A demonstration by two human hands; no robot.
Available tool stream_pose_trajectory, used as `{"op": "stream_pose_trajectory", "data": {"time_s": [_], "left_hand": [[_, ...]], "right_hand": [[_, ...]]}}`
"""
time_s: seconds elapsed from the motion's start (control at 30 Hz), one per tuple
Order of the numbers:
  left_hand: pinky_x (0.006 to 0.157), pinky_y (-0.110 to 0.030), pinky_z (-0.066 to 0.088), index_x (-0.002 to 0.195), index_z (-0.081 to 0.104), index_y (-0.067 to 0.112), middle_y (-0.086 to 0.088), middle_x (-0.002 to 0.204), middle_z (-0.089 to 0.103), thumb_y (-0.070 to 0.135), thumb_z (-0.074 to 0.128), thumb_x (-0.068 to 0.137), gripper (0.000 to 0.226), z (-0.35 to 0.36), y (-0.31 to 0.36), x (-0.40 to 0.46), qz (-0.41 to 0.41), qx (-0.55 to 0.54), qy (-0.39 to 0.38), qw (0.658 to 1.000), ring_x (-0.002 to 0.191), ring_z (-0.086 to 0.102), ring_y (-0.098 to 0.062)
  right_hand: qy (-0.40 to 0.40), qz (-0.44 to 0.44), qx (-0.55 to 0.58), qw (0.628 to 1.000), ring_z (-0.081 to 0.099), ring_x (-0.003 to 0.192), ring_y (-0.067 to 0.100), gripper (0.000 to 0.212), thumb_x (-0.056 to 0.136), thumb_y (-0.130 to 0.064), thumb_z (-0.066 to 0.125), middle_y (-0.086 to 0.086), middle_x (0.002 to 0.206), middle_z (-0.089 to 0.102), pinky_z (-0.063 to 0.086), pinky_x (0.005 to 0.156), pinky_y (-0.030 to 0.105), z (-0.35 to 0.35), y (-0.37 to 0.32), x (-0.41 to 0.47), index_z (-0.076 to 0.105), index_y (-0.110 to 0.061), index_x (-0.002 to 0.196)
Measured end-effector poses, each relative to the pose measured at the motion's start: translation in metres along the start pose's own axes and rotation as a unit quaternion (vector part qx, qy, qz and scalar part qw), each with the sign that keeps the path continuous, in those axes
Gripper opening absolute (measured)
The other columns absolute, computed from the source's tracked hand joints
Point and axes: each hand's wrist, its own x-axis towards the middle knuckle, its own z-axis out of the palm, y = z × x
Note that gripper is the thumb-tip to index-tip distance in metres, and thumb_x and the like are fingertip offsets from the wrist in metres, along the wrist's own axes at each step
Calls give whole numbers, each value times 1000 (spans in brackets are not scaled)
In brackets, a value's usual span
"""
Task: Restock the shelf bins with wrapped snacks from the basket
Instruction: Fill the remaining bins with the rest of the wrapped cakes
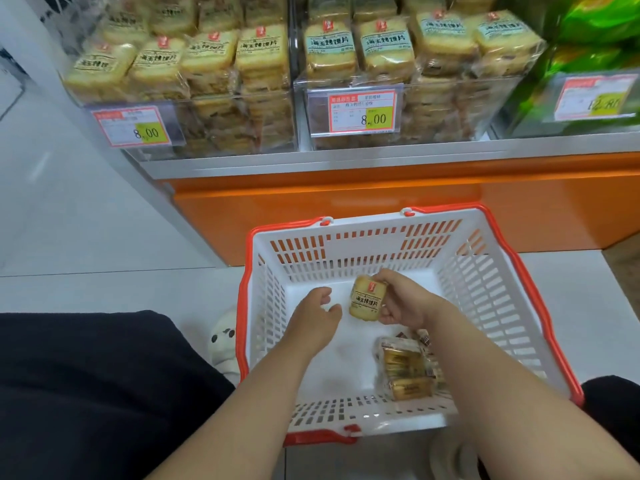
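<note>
Right hand (pixel 403 299), grip pinching a yellow-label snack packet (pixel 367 298) above the middle of the basket (pixel 485 237), the packet's long axis running toward the shelf. Left hand (pixel 320 315), grip loosely curled and holding nothing, lies just beside it. The matching yellow-label bin (pixel 194 98) sits up and to the left. More wrapped snacks (pixel 407 372) remain by the basket's near right corner on the floor.
</note>
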Motion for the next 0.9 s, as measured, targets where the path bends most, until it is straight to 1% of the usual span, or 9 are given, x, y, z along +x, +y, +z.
{"op": "stream_pose_trajectory", "data": {"time_s": [0.13, 0.27, 0.37, 0.47, 0.5, 0.6, 0.7, 0.8, 0.9], "left_hand": [[98, -28, 40, 142, 45, 20, 3, 141, 51, 29, 60, 96, 49, -1, 7, -11, 0, -60, -54, 997, 127, 50, -16], [87, -26, 49, 116, 61, 23, 3, 113, 69, 15, 63, 92, 25, -4, 12, -25, 25, -88, -37, 995, 102, 64, -14], [76, -21, 49, 115, 63, 17, 4, 106, 69, 12, 67, 90, 26, -18, 22, -36, 38, -141, 16, 989, 93, 64, -8], [68, -18, 43, 117, 59, 19, 3, 103, 65, 16, 66, 92, 27, -43, 43, -46, 54, -161, 53, 984, 89, 61, -9], [71, -22, 44, 118, 58, 21, 2, 105, 64, 19, 67, 91, 28, -52, 49, -48, 55, -154, 64, 984, 92, 62, -13], [81, -31, 51, 122, 53, 23, -3, 112, 66, 25, 71, 87, 39, -82, 65, -55, 63, -155, 83, 982, 98, 66, -20], [82, -36, 54, 121, 50, 17, -7, 108, 66, 20, 72, 87, 42, -110, 79, -65, 65, -139, 68, 986, 93, 67, -23], [73, -34, 55, 122, 48, 12, -11, 107, 67, 17, 72, 87, 43, -134, 97, -77, 88, -105, 42, 990, 87, 67, -23], [66, -28, 55, 119, 47, 15, -10, 105, 67, 22, 71, 89, 40, -163, 117, -87, 113, -64, 25, 991, 83, 67, -19]], "right_hand": [[-37, -16, -16, 999, 43, 47, 12, 25, 97, -35, 35, 3, 65, 54, 35, 50, 22, 11, -9, -21, 51, -16, 91], [-76, -22, -34, 996, 63, 58, 18, 38, 101, -39, 32, 11, 83, 66, 43, 57, 25, 38, -14, -42, 56, -12, 113], [11, -71, -73, 995, 69, 71, 23, 54, 100, -56, 33, 12, 95, 69, 48, 59, 24, 64, -21, -61, 57, -12, 119], [203, -244, -219, 923, 62, 80, 9, 39, 96, -50, 50, 4, 113, 61, 47, 67, 19, 87, -34, -84, 48, -19, 119], [220, -292, -252, 896, 58, 83, 5, 38, 91, -45, 60, 0, 116, 57, 44, 66, 16, 94, -38, -91, 46, -24, 120], [173, -343, -368, 847, 51, 103, 2, 73, 74, -40, 82, -15, 132, 42, 46, 79, 20, 111, -53, -110, 39, -37, 133], [180, -384, -444, 789, 46, 116, 5, 97, 68, -40, 86, -17, 138, 30, 42, 94, 25, 128, -71, -130, 28, -31, 145], [193, -432, -478, 739, 47, 119, 7, 89, 72, -35, 84, -10, 134, 38, 42, 100, 25, 147, -88, -148, 33, -25, 144], [208, -461, -489, 711, 50, 111, 5, 71, 76, -30, 79, -13, 121, 43, 43, 86, 15, 164, -105, -164, 41, -27, 136]]}}
